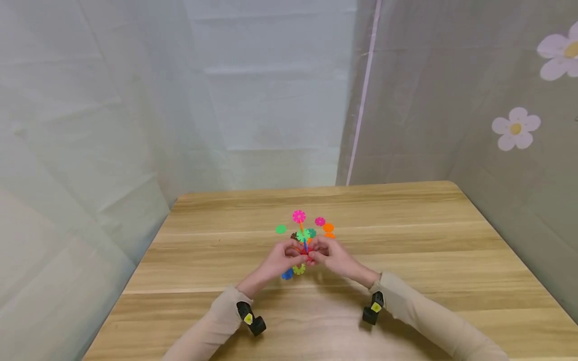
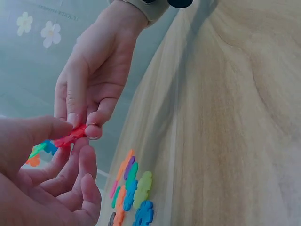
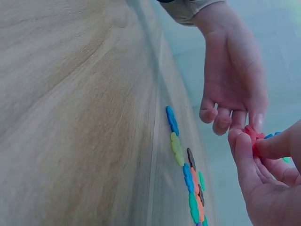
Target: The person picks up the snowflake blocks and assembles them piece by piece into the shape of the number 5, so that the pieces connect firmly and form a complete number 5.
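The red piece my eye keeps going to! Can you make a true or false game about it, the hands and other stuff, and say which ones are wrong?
1. The left hand and right hand both hold the red piece. True.
2. The red piece lies flat on the table. False: the hands hold it up above the table.
3. A yellow-green piece lies beside a dark blue piece. True.
4. Both hands wear gloves. False: they are bare.
5. The pale flowers past the table have yellow centres. True.
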Motion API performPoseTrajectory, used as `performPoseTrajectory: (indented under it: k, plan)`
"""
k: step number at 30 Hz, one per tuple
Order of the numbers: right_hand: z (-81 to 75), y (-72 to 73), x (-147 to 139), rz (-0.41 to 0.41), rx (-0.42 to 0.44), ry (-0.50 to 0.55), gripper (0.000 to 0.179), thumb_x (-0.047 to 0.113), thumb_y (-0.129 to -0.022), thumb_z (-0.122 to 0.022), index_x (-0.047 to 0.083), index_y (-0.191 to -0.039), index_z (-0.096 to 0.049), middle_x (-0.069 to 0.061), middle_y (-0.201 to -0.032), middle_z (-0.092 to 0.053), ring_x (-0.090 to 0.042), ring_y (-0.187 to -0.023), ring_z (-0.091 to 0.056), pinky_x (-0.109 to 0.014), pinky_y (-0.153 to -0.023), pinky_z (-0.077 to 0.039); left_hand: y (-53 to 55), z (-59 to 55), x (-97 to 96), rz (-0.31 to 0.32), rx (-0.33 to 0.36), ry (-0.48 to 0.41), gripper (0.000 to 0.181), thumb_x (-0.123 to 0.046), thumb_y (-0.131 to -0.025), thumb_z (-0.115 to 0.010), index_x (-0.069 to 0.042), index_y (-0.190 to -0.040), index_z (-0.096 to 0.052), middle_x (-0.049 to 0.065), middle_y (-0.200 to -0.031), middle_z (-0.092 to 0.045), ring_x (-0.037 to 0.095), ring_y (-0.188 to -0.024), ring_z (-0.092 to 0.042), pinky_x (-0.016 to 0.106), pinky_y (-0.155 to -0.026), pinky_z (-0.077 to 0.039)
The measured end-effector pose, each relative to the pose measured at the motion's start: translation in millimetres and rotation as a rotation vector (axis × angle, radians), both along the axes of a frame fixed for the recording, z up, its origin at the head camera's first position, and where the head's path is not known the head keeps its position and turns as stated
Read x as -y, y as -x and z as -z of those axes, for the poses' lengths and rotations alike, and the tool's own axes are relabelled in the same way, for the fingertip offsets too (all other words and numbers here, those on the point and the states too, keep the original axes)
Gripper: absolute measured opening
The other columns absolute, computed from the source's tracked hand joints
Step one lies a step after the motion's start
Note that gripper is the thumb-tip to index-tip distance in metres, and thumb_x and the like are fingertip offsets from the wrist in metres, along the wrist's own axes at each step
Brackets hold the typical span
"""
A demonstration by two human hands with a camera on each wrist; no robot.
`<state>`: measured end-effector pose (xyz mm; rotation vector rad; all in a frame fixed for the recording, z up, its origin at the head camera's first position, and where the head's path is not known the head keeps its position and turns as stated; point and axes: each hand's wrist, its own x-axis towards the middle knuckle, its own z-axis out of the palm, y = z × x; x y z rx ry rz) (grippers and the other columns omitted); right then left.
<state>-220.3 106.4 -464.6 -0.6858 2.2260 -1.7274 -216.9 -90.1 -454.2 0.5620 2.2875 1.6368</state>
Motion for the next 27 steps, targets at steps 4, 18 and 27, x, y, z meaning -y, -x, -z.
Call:
performPoseTrajectory:
  k: [4,18,27]
  plan:
    - [0.7,1.0,0.1,0.009,0.001,0.000,0.011,-0.003,-0.094,-0.055,-0.007,-0.104,-0.058,-0.021,-0.096,-0.066,-0.026,-0.083,-0.069,-0.038,-0.076,-0.059,0.7,4.3,-0.3,0.003,0.013,-0.001,0.017,-0.006,-0.091,-0.064,0.010,-0.096,-0.062,0.027,-0.088,-0.069,0.032,-0.073,-0.066,0.037,-0.068,-0.058]
    - [0.1,4.1,1.6,0.010,0.047,-0.010,0.017,0.005,-0.095,-0.058,-0.006,-0.108,-0.058,-0.019,-0.098,-0.065,-0.030,-0.086,-0.066,-0.038,-0.076,-0.057,0.7,8.8,3.8,-0.036,0.072,-0.041,0.016,-0.004,-0.094,-0.059,0.009,-0.102,-0.061,0.026,-0.093,-0.069,0.011,-0.070,-0.061,0.032,-0.071,-0.057]
    - [-0.4,5.7,-3.6,-0.028,0.021,-0.060,0.020,0.010,-0.099,-0.053,-0.003,-0.112,-0.058,-0.022,-0.101,-0.064,-0.038,-0.089,-0.064,-0.042,-0.076,-0.056,0.2,10.1,7.2,-0.064,0.088,-0.059,0.023,-0.006,-0.094,-0.059,0.012,-0.110,-0.060,0.025,-0.094,-0.070,0.013,-0.076,-0.066,0.026,-0.068,-0.055]
